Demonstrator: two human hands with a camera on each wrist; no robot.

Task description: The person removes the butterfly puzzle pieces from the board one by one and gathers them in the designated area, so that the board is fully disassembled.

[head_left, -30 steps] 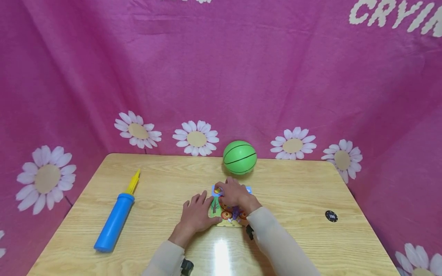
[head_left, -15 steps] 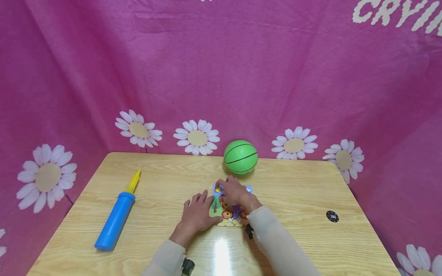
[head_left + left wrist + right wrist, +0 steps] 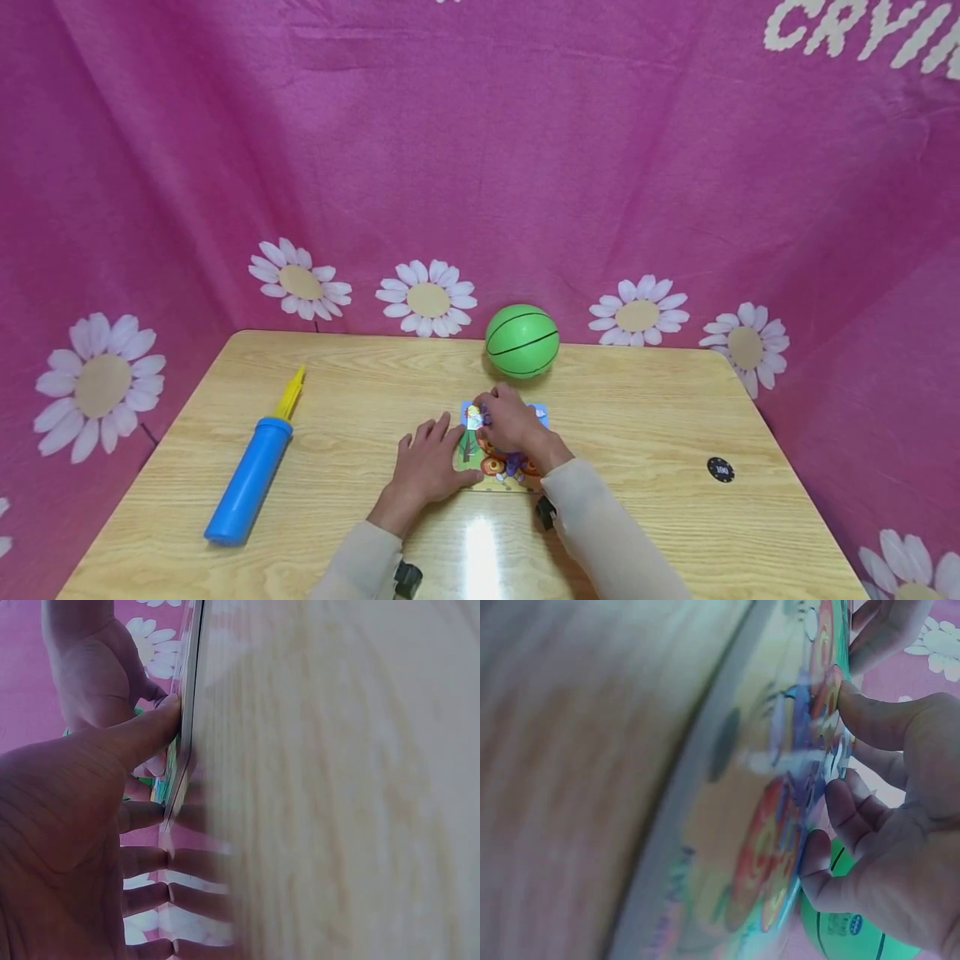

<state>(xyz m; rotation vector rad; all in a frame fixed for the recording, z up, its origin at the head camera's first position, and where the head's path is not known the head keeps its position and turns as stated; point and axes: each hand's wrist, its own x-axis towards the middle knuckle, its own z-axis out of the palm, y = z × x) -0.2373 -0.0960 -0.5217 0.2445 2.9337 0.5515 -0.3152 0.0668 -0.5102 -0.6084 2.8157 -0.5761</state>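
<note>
A flat, colourful picture puzzle [image 3: 468, 458] with a tree and red-orange wheels lies on the table in the head view. My left hand [image 3: 429, 465] is spread at its left side, the thumb [image 3: 146, 735] resting on the near edge and the index fingertip at the left edge. My right hand [image 3: 513, 421] is over the puzzle's upper middle, fingers bent. Between its thumb and fingers in the right wrist view is a small puzzle piece [image 3: 841, 756], mostly hidden. A pale patch shows on the puzzle just left of the right fingertips.
A green ball [image 3: 522, 342] with black lines stands behind the puzzle. To the left lies a blue hand pump [image 3: 251, 483] with a yellow nozzle. A black poker chip [image 3: 720, 469] is at the right. Pink flowered cloth [image 3: 480, 167] surrounds the wooden table [image 3: 360, 392].
By the right fingertips, a pale whitish patch has appeared where a red and yellow picture showed before. The right hand has shifted slightly; the left hand stays in place.
</note>
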